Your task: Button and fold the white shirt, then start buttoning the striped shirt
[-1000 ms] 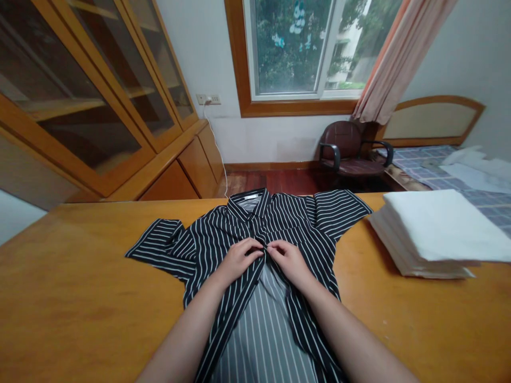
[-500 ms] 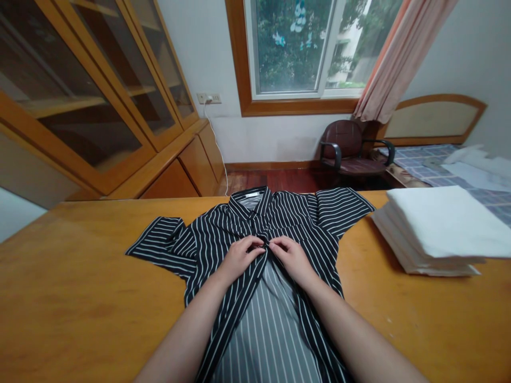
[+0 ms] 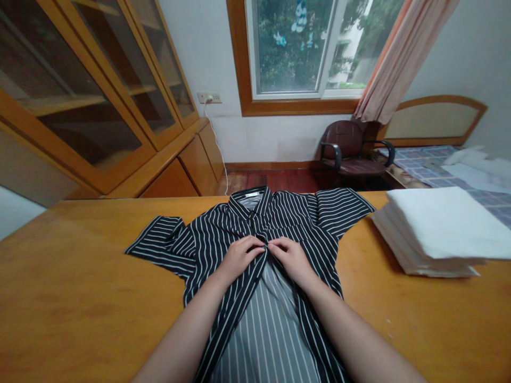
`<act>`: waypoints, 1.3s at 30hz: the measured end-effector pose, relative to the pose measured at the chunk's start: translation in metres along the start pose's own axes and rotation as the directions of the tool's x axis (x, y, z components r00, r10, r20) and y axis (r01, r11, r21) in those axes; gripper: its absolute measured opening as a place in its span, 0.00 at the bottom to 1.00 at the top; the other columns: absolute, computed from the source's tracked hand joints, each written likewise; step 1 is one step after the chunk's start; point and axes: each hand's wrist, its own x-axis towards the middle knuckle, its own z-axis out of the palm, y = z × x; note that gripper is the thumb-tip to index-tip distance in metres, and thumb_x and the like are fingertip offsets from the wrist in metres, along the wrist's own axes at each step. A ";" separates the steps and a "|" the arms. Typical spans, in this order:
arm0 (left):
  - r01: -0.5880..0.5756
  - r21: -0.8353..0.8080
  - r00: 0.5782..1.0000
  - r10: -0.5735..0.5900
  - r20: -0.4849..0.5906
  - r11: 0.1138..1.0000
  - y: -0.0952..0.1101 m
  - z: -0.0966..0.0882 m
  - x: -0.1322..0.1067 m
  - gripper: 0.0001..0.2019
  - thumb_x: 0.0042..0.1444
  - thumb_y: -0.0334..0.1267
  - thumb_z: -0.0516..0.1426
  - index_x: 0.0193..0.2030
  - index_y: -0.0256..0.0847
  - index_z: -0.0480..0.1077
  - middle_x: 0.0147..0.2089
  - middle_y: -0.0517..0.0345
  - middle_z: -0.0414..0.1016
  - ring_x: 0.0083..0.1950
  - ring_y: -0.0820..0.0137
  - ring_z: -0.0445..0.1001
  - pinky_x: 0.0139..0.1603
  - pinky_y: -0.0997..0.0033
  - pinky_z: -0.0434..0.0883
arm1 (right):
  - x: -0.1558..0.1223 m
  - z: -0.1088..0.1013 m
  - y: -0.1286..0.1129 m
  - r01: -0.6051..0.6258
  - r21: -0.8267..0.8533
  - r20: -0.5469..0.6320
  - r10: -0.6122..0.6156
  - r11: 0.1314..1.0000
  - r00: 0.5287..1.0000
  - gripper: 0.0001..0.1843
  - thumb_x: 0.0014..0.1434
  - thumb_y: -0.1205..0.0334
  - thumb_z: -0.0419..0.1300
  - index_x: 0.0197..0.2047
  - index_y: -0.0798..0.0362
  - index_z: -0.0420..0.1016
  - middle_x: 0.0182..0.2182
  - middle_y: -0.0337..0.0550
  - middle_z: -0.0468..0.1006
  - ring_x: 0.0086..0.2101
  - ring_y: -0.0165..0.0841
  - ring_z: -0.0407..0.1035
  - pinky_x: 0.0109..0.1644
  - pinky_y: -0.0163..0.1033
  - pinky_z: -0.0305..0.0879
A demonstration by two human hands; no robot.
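A black shirt with white stripes (image 3: 215, 229) lies face up on the wooden table, collar away from me and short sleeves spread to both sides. Below the chest its front hangs apart, baring the grey striped inside. My left hand (image 3: 243, 256) pinches the left front edge near the middle of the chest. Facing it, my right hand (image 3: 290, 259) pinches the right front edge, the fingertips of both hands almost meeting. Any button between the fingers is too small and covered to make out.
On the right of the wooden table (image 3: 80, 298) sits a stack of folded white cloth or sheets (image 3: 447, 223). Beyond the far edge are a brown armchair (image 3: 347, 143), a bed (image 3: 431, 159) and a window. A glass-door cabinet (image 3: 99, 106) stands at left.
Almost nothing differs. The fingertips of my right hand have shifted very slightly left, closer to my left fingers, at the shirt's front edges.
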 end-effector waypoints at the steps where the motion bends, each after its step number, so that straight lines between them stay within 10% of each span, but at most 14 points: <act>1: 0.000 0.006 1.000 0.000 0.001 1.000 0.000 0.000 0.000 0.04 0.63 0.36 0.58 0.40 0.42 0.75 0.39 0.60 0.80 0.41 0.70 0.78 0.46 0.70 0.73 | 0.000 0.000 0.000 0.004 -0.004 -0.001 -0.004 1.000 1.000 0.09 0.59 0.58 0.61 0.37 0.51 0.82 0.35 0.43 0.81 0.39 0.36 0.75 0.47 0.40 0.68; 39: -0.045 -0.069 0.999 0.043 -0.029 0.997 0.005 -0.001 0.001 0.07 0.63 0.36 0.58 0.34 0.40 0.75 0.37 0.57 0.79 0.41 0.71 0.78 0.45 0.71 0.74 | 0.000 -0.001 0.000 -0.039 0.049 0.004 0.038 0.998 0.999 0.11 0.58 0.55 0.62 0.38 0.51 0.83 0.37 0.44 0.83 0.41 0.38 0.76 0.49 0.42 0.69</act>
